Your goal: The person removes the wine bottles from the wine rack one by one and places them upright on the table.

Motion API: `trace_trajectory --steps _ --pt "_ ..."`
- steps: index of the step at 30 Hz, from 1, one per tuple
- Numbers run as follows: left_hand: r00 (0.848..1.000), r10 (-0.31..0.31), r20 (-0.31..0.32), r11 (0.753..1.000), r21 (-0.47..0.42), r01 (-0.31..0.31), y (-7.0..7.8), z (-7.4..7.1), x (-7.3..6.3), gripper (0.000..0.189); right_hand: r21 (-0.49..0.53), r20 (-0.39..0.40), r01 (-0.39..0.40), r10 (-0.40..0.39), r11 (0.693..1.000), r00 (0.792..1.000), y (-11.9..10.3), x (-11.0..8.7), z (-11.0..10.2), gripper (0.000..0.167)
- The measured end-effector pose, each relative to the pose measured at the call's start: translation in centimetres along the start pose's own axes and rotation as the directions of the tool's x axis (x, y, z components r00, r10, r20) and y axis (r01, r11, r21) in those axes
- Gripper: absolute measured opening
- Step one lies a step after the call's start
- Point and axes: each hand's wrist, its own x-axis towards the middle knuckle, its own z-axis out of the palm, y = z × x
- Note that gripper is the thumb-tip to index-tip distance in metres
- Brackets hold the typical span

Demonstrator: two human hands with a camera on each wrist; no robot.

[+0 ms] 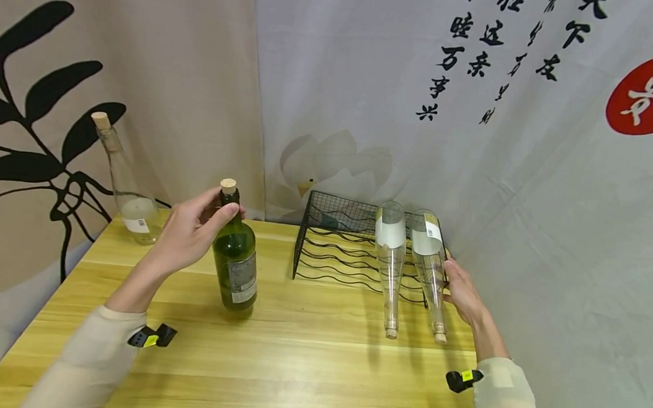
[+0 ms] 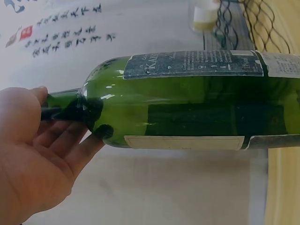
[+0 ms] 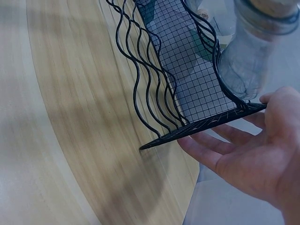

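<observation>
A dark green wine bottle point(image 1: 236, 248) with a cork stopper is upright, slightly tilted, at the left of the table. My left hand point(image 1: 196, 226) grips it by the neck, thumb on the near side, fingers behind. Whether its base touches the table I cannot tell. To the right is a black wire wine rack point(image 1: 331, 255) with wavy bars. Two clear corked bottles, one left point(image 1: 392, 253) and one right point(image 1: 429, 255), lie on top, necks towards me. My right hand point(image 1: 465, 293) touches the rack's right side, fingers extended along its outer face point(image 3: 201, 145).
A clear corked bottle point(image 1: 131, 193) with a white label stands at the table's back left corner. Behind the wooden table point(image 1: 292, 372) hangs a printed cloth point(image 1: 358, 73), which also runs along the right side. Through the rack's mesh, something green point(image 1: 329, 220) shows.
</observation>
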Motion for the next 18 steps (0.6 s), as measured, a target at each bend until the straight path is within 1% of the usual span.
trace_trajectory --steps 6,11,18 --pt "0.999 -0.028 -0.041 0.997 0.065 0.031 -1.3 -1.2 0.7 0.025 0.003 0.005 0.004 -0.004 1.000 1.000 -0.1 0.0 0.0 0.072" --pt "0.995 -0.067 -0.076 0.993 0.096 0.074 -2.2 -2.0 1.2 0.030 -0.001 0.008 0.002 -0.002 1.000 1.000 -0.1 0.1 -0.1 0.073" --pt "0.992 -0.066 -0.106 0.985 0.151 0.081 -3.6 -3.0 1.8 0.034 0.005 -0.001 -0.010 0.010 1.000 1.000 -0.1 0.0 0.0 0.075"
